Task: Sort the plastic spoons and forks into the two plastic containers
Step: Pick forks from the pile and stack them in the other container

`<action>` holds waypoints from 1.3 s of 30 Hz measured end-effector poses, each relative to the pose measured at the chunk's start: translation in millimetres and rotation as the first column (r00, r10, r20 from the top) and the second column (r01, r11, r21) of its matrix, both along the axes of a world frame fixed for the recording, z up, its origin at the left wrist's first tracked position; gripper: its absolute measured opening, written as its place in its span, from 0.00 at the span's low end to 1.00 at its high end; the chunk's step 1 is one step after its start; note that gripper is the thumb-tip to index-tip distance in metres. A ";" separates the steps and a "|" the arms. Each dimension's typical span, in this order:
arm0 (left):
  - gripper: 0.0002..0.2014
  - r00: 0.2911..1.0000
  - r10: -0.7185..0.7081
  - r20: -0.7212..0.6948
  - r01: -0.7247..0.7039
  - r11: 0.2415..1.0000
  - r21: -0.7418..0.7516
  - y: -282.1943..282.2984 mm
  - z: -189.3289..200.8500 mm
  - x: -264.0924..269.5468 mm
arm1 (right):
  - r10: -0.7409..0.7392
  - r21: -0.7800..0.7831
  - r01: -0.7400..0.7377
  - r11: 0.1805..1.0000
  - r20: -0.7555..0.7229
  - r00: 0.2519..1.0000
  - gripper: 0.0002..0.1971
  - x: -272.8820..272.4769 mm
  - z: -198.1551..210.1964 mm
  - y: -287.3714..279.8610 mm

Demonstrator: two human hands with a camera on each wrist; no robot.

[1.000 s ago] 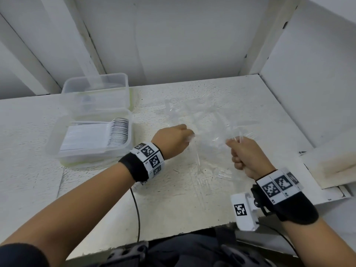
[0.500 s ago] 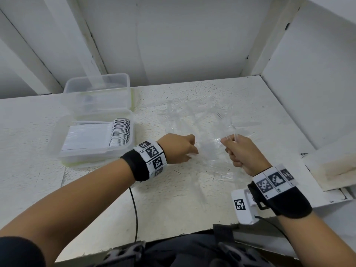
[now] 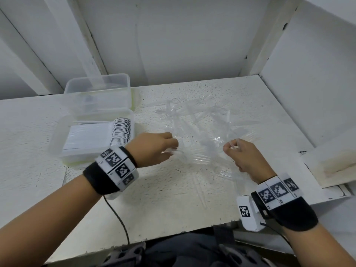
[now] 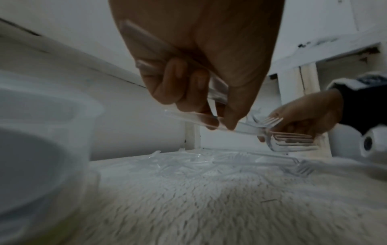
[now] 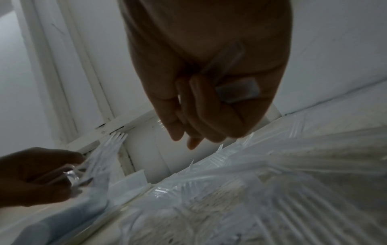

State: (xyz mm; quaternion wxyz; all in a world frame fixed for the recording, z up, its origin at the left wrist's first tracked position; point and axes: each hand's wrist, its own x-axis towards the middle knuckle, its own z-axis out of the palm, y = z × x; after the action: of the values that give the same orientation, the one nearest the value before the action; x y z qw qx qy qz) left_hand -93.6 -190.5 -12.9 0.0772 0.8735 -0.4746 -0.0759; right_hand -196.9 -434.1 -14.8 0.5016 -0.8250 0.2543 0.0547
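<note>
Over the desk (image 3: 173,199) | left hand (image 3: 152,149) pinches clear forks (image 4: 291,140) | right hand (image 3: 244,158) curled round fork handles (image 5: 236,89) | both hands moved slightly closer

Bare counter (image 3: 154,199) lies open along the lower middle of the frame, in front of both hands. A loose pile of clear forks (image 3: 200,124) sprawls across the centre, blocking a flat sweep there. At the left, two plastic containers (image 3: 96,112) stand touching, one behind the other. A back wall (image 3: 173,45) closes the top; a side panel (image 3: 308,93) hems the right.
</note>
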 end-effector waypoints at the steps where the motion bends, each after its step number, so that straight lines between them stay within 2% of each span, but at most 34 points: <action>1: 0.15 0.999 0.045 0.000 -0.045 0.999 -0.029 8.6 -2.3 -3.0 | 0.043 -0.039 -0.043 0.998 -0.012 0.999 0.05 -0.8 -1.0 3.4; 4: 0.25 0.990 0.143 -0.011 -0.142 0.975 -0.173 31.9 -9.6 -14.3 | 0.136 -0.062 -0.140 0.988 -0.055 0.989 0.09 -0.9 -4.8 17.0; 6: 0.21 0.973 0.228 -0.048 -0.233 0.943 -0.236 42.3 -13.0 -20.5 | 0.180 -0.079 -0.186 0.979 -0.081 0.980 0.12 1.5 -6.8 27.9; 10: 0.08 0.904 0.398 -0.154 -0.427 0.850 -0.309 52.2 -14.9 -32.7 | 0.259 -0.221 -0.279 0.935 -0.113 0.959 0.13 9.1 -14.0 46.5; 13: 0.17 0.842 0.482 -0.242 -0.535 0.803 -0.262 57.0 -13.5 -41.2 | 0.261 -0.262 -0.292 0.920 -0.147 0.954 0.14 13.1 -19.3 57.3; 18: 0.09 0.721 0.549 -0.422 -0.666 0.716 -0.208 67.8 -16.0 -48.0 | 0.272 -0.362 -0.319 0.876 -0.176 0.946 0.24 11.4 -17.4 69.3; 19: 0.07 0.701 0.551 -0.454 -0.682 0.705 -0.196 69.2 -16.0 -49.5 | 0.283 -0.389 -0.336 0.858 -0.186 0.941 0.23 11.8 -18.4 70.9; 22: 0.06 0.700 0.553 -0.453 -0.683 0.704 -0.196 71.4 -16.1 -52.0 | 0.304 -0.450 -0.380 0.808 -0.234 0.923 0.09 14.6 -21.9 73.2; 24: 0.07 0.695 0.555 -0.457 -0.689 0.697 -0.200 72.2 -15.4 -52.3 | 0.324 -0.456 -0.401 0.794 -0.241 0.915 0.08 15.4 -21.9 73.4; 26: 0.09 0.689 0.553 -0.468 -0.695 0.688 -0.209 73.1 -14.7 -52.9 | 0.336 -0.449 -0.382 0.807 -0.182 0.924 0.09 15.4 -19.2 73.0; 30: 0.11 0.656 0.534 -0.533 -0.722 0.650 -0.237 71.4 -10.1 -53.1 | 0.292 -0.358 -0.228 0.905 0.137 0.946 0.08 18.6 -1.6 70.6; 33: 0.10 0.581 0.476 -0.660 -0.770 0.584 -0.256 67.8 -3.6 -51.6 | 0.153 -0.118 -0.118 0.986 0.367 0.918 0.07 24.3 24.6 74.2; 36: 0.08 0.506 0.354 -0.787 -0.812 0.504 -0.295 64.1 4.1 -51.3 | 0.021 0.161 -0.104 0.981 0.448 0.894 0.07 29.5 49.5 82.5; 39: 0.08 0.464 0.250 -0.850 -0.837 0.436 -0.329 60.2 10.6 -51.5 | 0.017 0.243 -0.127 0.962 0.412 0.911 0.05 36.4 53.7 91.5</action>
State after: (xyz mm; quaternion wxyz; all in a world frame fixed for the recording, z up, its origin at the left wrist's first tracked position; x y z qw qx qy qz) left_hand -145.1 -130.4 -2.3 0.6063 0.7751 -0.0494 -0.1709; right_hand -160.5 -342.7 38.9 0.6467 -0.7527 0.1043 -0.0656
